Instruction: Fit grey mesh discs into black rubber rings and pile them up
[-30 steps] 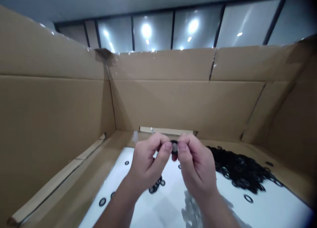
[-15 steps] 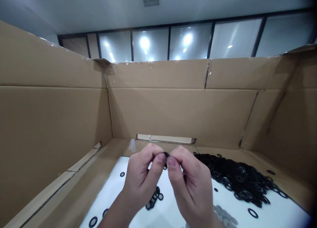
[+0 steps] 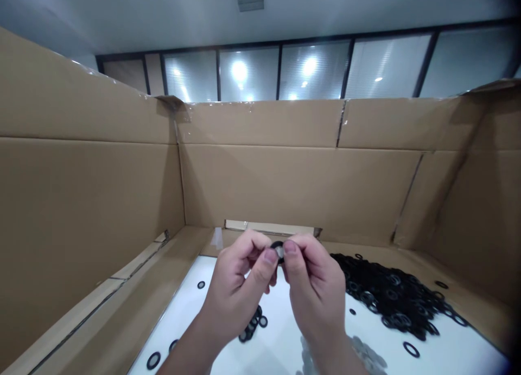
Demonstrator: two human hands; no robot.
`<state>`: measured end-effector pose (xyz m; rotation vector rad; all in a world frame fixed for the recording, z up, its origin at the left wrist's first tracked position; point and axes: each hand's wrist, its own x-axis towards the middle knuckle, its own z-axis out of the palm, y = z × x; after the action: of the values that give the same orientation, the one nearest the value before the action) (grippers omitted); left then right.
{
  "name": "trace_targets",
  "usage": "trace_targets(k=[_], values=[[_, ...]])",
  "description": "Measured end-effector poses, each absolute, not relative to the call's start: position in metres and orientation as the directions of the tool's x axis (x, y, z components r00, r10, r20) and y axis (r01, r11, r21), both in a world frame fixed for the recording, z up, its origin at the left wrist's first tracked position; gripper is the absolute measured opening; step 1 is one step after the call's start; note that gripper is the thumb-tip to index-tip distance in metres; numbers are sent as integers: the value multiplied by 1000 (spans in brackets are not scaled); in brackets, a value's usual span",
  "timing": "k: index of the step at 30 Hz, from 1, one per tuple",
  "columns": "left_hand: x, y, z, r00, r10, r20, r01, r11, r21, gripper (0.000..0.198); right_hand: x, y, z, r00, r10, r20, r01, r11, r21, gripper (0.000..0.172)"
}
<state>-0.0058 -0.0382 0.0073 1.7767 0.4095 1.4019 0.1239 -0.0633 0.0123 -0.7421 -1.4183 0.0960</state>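
Between my two hands a small black ring (image 3: pixel 278 245) with a pale, translucent centre is pinched, its face turned towards the camera. My left hand (image 3: pixel 240 288) grips its left side with thumb and fingertips. On the right side, my right hand (image 3: pixel 312 288) holds it the same way. Below and behind my left hand lies a small cluster of black rings with pale centres (image 3: pixel 253 325). Greyish translucent discs (image 3: pixel 366 356) lie on the white surface (image 3: pixel 268 358) beside my right wrist.
A large pile of black rings (image 3: pixel 391 293) covers the right side. Loose rings lie at the left (image 3: pixel 153 360) and at the right (image 3: pixel 411 349). Tall cardboard walls (image 3: pixel 285 185) stand around the white surface, with a cardboard ledge (image 3: pixel 134 277) along the left.
The ring between my hands has turned from nearly edge-on to showing its face and pale centre. My fingertips have moved slightly apart, and my right hand has shifted a little.
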Motion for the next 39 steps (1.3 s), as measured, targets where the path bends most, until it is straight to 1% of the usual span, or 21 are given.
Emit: trace_targets(k=[3,6,7,9,10,11,12,13,15,20,24,26,30,33,35,37,39], values=[[-3,-38,11,356,741,570,-284,-495,821,16,124,-61,10,249,501,829,358,748,-559,30],[-3,-32,11,339,771,540,-370,-419,830,15,126,-58,9,178,517,837,347,763,-545,31],[-4,-30,11,326,779,536,-398,-401,825,15,128,-56,9,137,521,842,347,771,-534,27],[-7,-24,11,320,790,523,-429,-371,824,15,132,-54,9,55,519,853,364,785,-501,9],[-8,-22,11,329,792,514,-433,-357,828,16,135,-52,10,14,511,859,376,794,-478,11],[-10,-20,11,350,790,504,-434,-340,834,16,138,-52,11,-31,502,864,387,803,-453,24],[-12,-18,12,379,782,494,-431,-323,842,17,140,-51,12,-77,492,867,397,813,-426,33],[-13,-17,12,409,773,484,-427,-307,851,17,143,-51,14,-117,484,867,404,821,-403,37],[-13,-16,13,445,768,460,-414,-279,867,16,147,-51,15,-165,471,867,416,830,-372,35],[-9,-13,11,443,787,429,-412,-246,877,16,150,-50,13,-154,465,872,484,805,-344,26],[-6,-12,10,445,795,413,-430,-214,877,18,146,-47,11,-81,454,887,559,758,-337,21],[-6,-13,10,441,799,408,-427,-214,879,19,146,-47,11,-77,451,889,566,754,-333,24],[-6,-12,10,438,794,421,-417,-235,878,17,147,-47,13,-183,456,871,543,785,-297,30],[-6,-12,8,418,810,411,-392,-247,886,15,146,-45,11,-105,444,890,581,754,-308,23],[-6,-12,8,392,826,404,-384,-252,888,16,146,-45,10,-54,448,892,592,734,-333,27],[-5,-12,8,381,832,403,-387,-253,887,18,147,-45,9,-95,462,882,576,748,-330,31],[-5,-12,9,377,831,408,-395,-254,883,17,148,-45,9,-154,470,869,572,760,-310,29]])
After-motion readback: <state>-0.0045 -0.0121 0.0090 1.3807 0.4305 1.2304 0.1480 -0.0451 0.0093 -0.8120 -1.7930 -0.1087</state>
